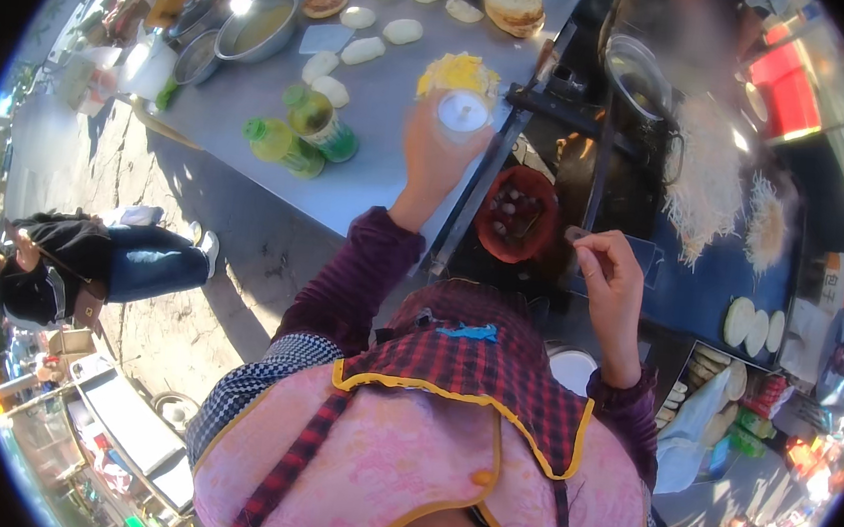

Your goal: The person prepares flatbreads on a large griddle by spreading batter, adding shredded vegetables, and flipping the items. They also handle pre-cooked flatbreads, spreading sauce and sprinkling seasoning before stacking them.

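My left hand (436, 144) is closed around a container with a round white top (464, 110), over the metal worktop (378, 158). Just beyond it lies a heap of yellow, egg-like food (460, 73). My right hand (611, 280) is raised at the right, thumb and fingertips pinched on the end of a flat translucent tool (581, 234), whose full shape I cannot make out. Between the hands sits a red container (518, 215) with small things in it. Two green-capped bottles (281, 147) (325, 125) stand left of my left hand.
Dough pieces (364, 51), a baked flatbread (514, 4) and metal bowls (258, 25) occupy the worktop's far side. Shredded food (706, 183) and pale round flatbreads (739, 321) lie on a dark surface at right. A person (90, 265) stands on the pavement at left.
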The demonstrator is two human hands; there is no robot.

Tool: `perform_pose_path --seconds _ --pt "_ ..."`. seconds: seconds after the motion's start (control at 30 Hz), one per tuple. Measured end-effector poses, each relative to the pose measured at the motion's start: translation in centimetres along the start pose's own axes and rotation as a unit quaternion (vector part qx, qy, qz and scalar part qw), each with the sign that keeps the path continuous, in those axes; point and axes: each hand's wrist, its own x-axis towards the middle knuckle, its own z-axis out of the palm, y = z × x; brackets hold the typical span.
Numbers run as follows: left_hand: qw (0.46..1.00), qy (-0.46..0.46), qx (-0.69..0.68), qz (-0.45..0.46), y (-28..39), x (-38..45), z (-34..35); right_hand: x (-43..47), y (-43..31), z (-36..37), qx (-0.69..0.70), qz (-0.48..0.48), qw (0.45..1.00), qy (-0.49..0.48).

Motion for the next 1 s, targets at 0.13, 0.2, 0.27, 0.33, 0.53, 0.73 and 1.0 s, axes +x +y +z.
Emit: perform_pose_path --seconds 0.13,0.2,0.27,0.33,0.53,0.73,1.0 --pt "0.981 -0.176 -0.018 0.078 8.1 -3.0 4.1 3.6 -2.4 -2.7 -0.115 -0.118 0.985 0.059" --pt "0.971 -0.204 -0.045 0.113 10.4 -4.8 6.9 4.0 -1.4 -5.0 -0.172 -0.157 0.97 0.071" --pt "0.963 -0.228 -0.069 0.125 12.7 -6.3 9.9 3.0 0.2 -8.2 -0.213 -0.176 0.957 0.084" --pt "0.954 -0.261 -0.078 0.122 14.4 -7.4 12.4 2.0 1.0 -11.5 -0.219 -0.161 0.958 0.09" --pt "0.928 -0.327 -0.077 0.161 19.9 -10.3 19.8 -1.6 4.0 -20.4 -0.155 -0.053 0.973 0.163" --pt "0.912 -0.367 -0.071 0.17 23.2 -12.8 25.7 -3.6 9.1 -27.7 0.093 0.068 0.969 0.218" --pt "0.879 -0.455 -0.077 0.122 27.0 -14.0 32.5 -4.8 13.4 -34.7 0.4 0.14 0.871 0.249"
